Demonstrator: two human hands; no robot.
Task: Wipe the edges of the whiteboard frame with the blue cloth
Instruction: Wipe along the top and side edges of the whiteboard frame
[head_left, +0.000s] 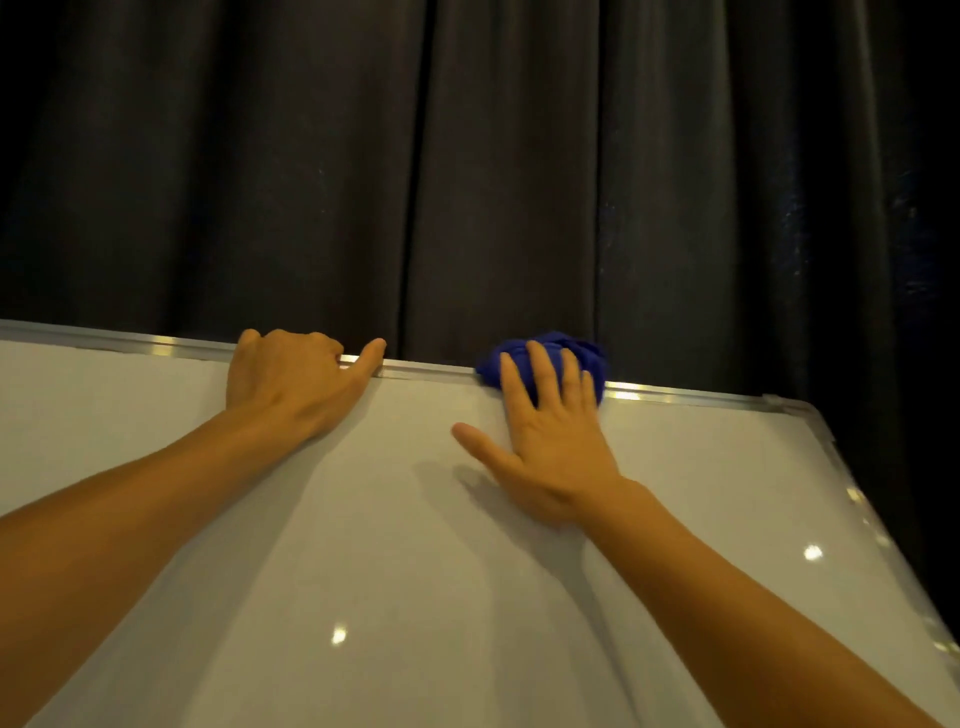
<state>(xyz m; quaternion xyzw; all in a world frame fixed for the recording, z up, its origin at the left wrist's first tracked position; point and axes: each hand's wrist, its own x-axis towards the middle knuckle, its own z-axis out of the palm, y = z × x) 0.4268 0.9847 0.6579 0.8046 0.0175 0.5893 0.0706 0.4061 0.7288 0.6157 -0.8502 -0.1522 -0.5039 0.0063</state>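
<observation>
Along the far edge of the whiteboard (415, 519), the right hand (545, 447) is pressing the blue cloth (545, 351) onto the metal frame (431, 370), with the fingers (540, 374) spread flat and wide over the bunched fabric rather than gripping it. The cloth is sitting on the top rail, partly overhanging toward the dark curtain (467, 156) behind. The left hand (291, 379) is bracing the board, its fingers curled over the same rail and the thumb lying along it, holding no cloth. The step in hand appears to be the wipe of the top edge. The next move is likely calling for a steady slide along the rail toward the right corner (789, 408), keeping downward pressure so the cloth is not slipping off the back.
</observation>
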